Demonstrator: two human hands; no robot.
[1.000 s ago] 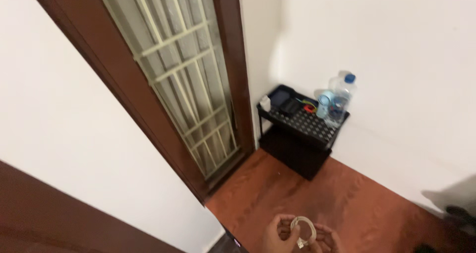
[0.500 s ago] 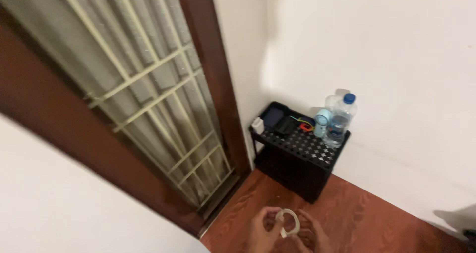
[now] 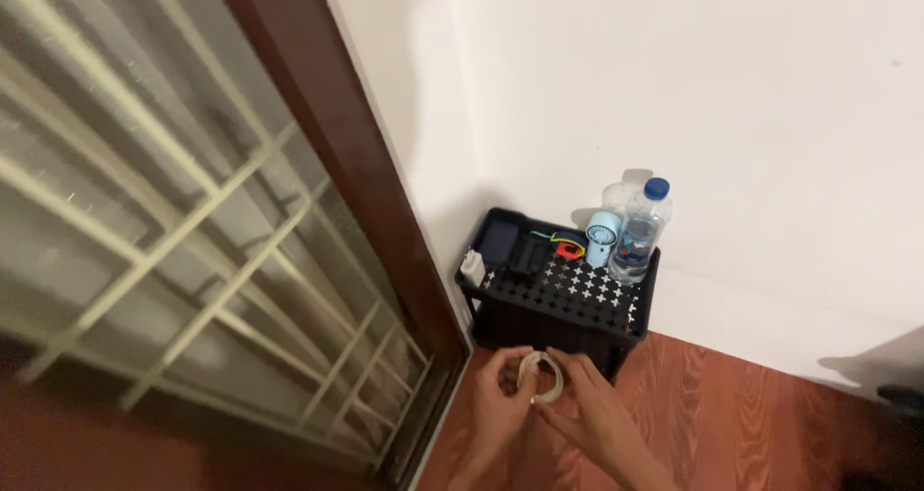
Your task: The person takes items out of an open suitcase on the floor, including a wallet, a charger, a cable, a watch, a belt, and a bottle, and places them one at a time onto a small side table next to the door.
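Observation:
A coiled white cable (image 3: 542,376) is held between both of my hands, low in the frame. My left hand (image 3: 496,401) grips its left side and my right hand (image 3: 588,410) pinches the right side. Just beyond the hands stands a small black rack (image 3: 577,310) with a perforated top, set against the white wall. On it are a clear water bottle with a blue cap (image 3: 636,233), a small pale blue round device (image 3: 602,237), a dark flat device (image 3: 500,243), a white charger plug (image 3: 473,268) and some coloured cords (image 3: 564,245).
A brown-framed door with frosted glass and a cream grille (image 3: 183,260) fills the left side. The floor is reddish wood (image 3: 741,424). A dark object (image 3: 900,400) lies at the far right by the wall.
The view has moved closer to the rack and door. My hands, still holding the coiled cable, now sit higher in the frame, right in front of the rack.

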